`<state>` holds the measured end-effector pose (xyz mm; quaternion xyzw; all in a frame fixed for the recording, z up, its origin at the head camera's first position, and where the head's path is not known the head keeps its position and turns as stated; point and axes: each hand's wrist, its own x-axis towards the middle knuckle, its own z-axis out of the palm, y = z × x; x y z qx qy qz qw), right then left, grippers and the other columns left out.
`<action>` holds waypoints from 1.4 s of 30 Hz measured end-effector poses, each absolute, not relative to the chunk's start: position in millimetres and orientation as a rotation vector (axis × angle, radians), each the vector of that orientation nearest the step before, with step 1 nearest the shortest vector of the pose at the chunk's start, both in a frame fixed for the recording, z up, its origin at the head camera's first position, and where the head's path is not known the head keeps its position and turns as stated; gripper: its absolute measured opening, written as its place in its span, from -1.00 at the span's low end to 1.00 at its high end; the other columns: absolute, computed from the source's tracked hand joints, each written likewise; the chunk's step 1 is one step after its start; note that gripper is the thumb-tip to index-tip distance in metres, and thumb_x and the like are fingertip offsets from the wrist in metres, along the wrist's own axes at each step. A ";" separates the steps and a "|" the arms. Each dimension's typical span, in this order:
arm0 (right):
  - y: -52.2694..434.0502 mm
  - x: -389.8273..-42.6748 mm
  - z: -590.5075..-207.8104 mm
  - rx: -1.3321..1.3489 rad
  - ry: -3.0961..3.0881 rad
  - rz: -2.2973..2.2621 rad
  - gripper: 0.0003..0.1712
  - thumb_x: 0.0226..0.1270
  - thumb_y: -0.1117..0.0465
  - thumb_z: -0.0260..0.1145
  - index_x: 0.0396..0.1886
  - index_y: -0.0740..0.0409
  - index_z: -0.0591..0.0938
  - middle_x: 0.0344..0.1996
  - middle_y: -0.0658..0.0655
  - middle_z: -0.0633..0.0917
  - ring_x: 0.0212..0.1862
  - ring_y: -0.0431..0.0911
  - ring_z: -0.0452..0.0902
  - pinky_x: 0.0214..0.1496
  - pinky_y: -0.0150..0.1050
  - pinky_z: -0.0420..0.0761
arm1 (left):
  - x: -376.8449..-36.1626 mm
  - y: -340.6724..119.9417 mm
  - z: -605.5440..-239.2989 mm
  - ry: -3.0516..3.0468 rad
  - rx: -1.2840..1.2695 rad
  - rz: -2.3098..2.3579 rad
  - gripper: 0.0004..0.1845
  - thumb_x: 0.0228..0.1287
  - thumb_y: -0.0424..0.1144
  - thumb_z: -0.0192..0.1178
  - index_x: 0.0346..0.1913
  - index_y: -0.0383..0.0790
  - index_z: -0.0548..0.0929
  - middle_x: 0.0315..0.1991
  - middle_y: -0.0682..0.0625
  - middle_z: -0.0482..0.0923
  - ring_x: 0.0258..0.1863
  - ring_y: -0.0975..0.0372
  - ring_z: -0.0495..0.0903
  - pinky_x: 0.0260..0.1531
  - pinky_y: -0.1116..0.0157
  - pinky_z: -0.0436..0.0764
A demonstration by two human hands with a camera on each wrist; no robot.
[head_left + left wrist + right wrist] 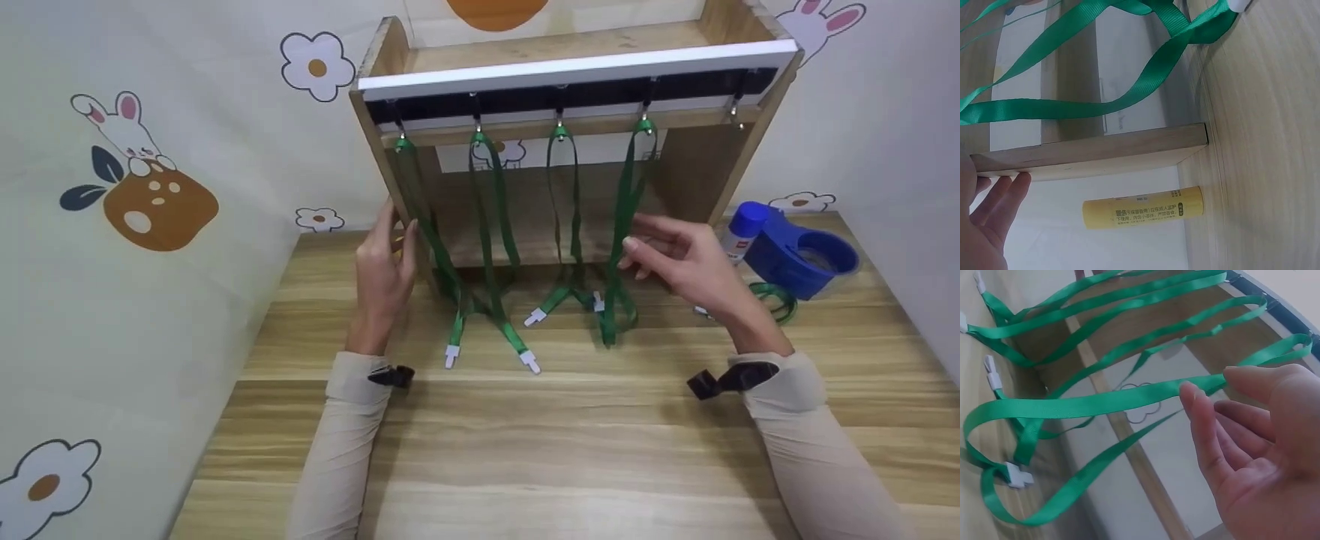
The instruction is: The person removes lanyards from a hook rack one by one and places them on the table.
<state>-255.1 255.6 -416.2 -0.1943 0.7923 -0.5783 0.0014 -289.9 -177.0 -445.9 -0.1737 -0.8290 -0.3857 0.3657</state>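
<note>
A wooden rack point(690, 172) carries a row of metal hooks under its top shelf. Green lanyards with pale plastic clips hang from four of these, their lower ends reaching the table. My right hand point(686, 259) pinches the strap of the rightmost hanging lanyard point(624, 202) between thumb and fingers, partway down; its clip point(1018, 476) lies by the tabletop in the right wrist view. At the far left, my left hand point(384, 274) holds the rack's side panel point(1100, 152), fingers point(1008, 205) along its outer face. The thumb is hidden in the left wrist view.
The rightmost hook point(735, 114) is bare. Right of the rack stand a blue-capped glue stick point(739, 240) and a blue tape dispenser point(787, 259), with a coiled green lanyard point(784, 304) beside them. A yellow tube point(1143, 208) stands outside the left panel.
</note>
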 end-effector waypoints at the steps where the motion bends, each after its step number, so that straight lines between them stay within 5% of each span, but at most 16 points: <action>1: 254.0 -255.7 -417.5 -0.615 2.469 -1.833 -0.39 0.66 0.10 0.33 0.54 0.28 0.51 -0.08 0.13 0.87 -0.12 -0.09 0.85 -0.05 -0.34 0.87 | -289.6 -176.8 -445.8 -2.135 -0.444 -0.996 -0.46 0.71 -0.13 0.12 0.57 -0.29 0.45 0.37 -0.21 0.68 0.30 0.02 0.74 0.04 0.15 0.88; 11: 244.3 -256.1 -421.0 -0.554 2.457 -1.980 -0.65 0.57 0.14 0.43 0.15 0.30 0.76 -0.24 0.11 0.89 -0.23 -0.01 0.84 -0.12 -0.29 0.88 | -288.3 -177.9 -447.1 -2.169 -0.418 -0.971 -0.44 0.72 -0.07 0.10 0.59 -0.25 0.42 0.41 -0.19 0.65 0.36 0.03 0.70 0.13 0.24 0.84; 20: 245.4 -250.9 -415.2 -0.558 2.443 -2.253 -0.76 0.50 0.32 0.46 0.05 0.34 0.82 -0.34 0.19 0.85 -0.37 0.02 0.77 -0.23 -0.34 0.84 | -289.0 -173.9 -445.5 -2.153 -0.430 -1.006 -0.45 0.72 -0.08 0.10 0.59 -0.21 0.42 0.42 -0.14 0.64 0.36 0.09 0.70 0.14 0.27 0.83; 29: 244.3 -245.4 -402.5 -0.833 2.248 -2.498 -0.83 0.49 0.54 0.35 -0.11 0.67 0.75 -0.23 0.16 0.81 -0.38 -0.07 0.76 -0.25 -0.38 0.85 | -289.1 -176.3 -448.2 -2.133 -0.437 -1.013 -0.45 0.72 -0.09 0.10 0.59 -0.25 0.43 0.37 -0.18 0.69 0.28 0.06 0.76 0.03 0.13 0.88; 42: 236.8 -209.2 -359.5 -1.290 2.522 -2.427 -0.78 0.34 0.73 0.25 -0.18 0.61 0.79 -0.16 0.15 0.81 -0.31 -0.18 0.73 -0.33 -0.50 0.74 | -288.5 -175.8 -447.5 -2.148 -0.417 -1.016 -0.45 0.71 -0.10 0.14 0.60 -0.19 0.42 0.42 -0.13 0.66 0.33 0.05 0.72 0.06 0.08 0.88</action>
